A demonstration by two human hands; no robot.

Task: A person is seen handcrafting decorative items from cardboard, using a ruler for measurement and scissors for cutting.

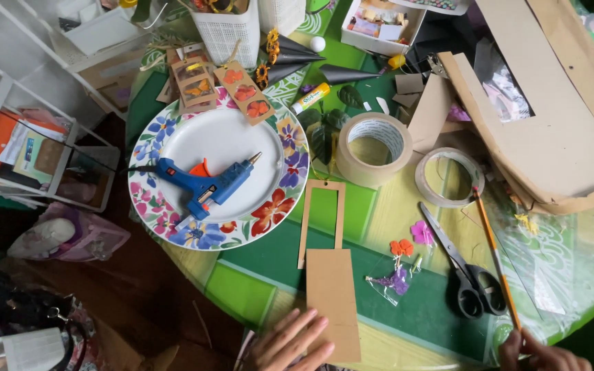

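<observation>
Down at the bottom edge, the left hand (290,343) is laid flat, its fingers (304,326) spread and pressed on the lower left corner of a plain brown cardboard rectangle (331,302); nothing is gripped, the card is only held down against the table. The right hand (541,357) is seen only in part at the lower right corner, its fingertips closed round the lower end of a thin orange-handled brush (495,254) that slants up toward the tape rolls.

Just above the rectangle a matching cardboard frame (322,220) with a cut-out window lies flat, so the cutting is judged done; rectangle and frame are not yet joined. Finished pieces of the same kind, windowed tags with pressed flowers (245,93), are stacked by the plate's top rim.

A blue glue gun (204,184) with an orange trigger rests on a glossy white plate with a painted floral rim (280,206). To the right of the rectangle, small clear packets of orange, pink and purple pressed flowers (400,264) lie beside black-handled scissors (465,275). Further up are a wide beige tape roll (372,148), a clear tape roll (448,177), dark leaves (324,134) and large rough cardboard sheets (551,130). The round table (256,288) is covered in shiny green and yellow checked oilcloth.
</observation>
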